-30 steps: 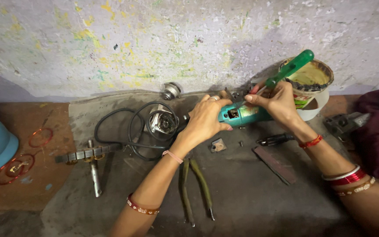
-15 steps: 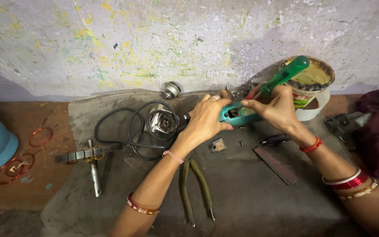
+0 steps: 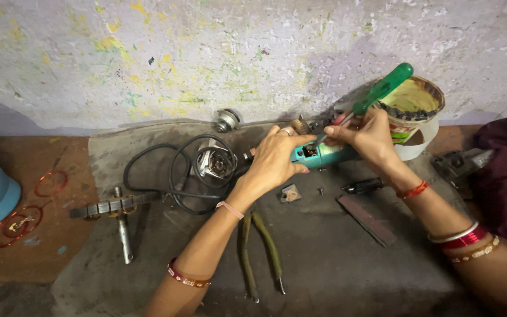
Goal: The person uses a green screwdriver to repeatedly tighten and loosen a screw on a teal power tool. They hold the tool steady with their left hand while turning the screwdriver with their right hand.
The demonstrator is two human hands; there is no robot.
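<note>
1. Paint-flecked wall (image 3: 206,53) backs our grey mat (image 3: 335,264).
2. Our left hand (image 3: 274,164) is closed around the teal tool body (image 3: 324,154) at mat centre.
3. Our right hand (image 3: 368,136) pinches a green-handled screwdriver (image 3: 379,91), tip at the body.
4. Round yellow-lined tub (image 3: 421,103) stands just behind.

We see a rough plastered wall (image 3: 206,53) flecked with yellow and green paint, a grey concrete slab (image 3: 335,270), reddish-brown floor (image 3: 36,246) alongside, dim light.
</note>
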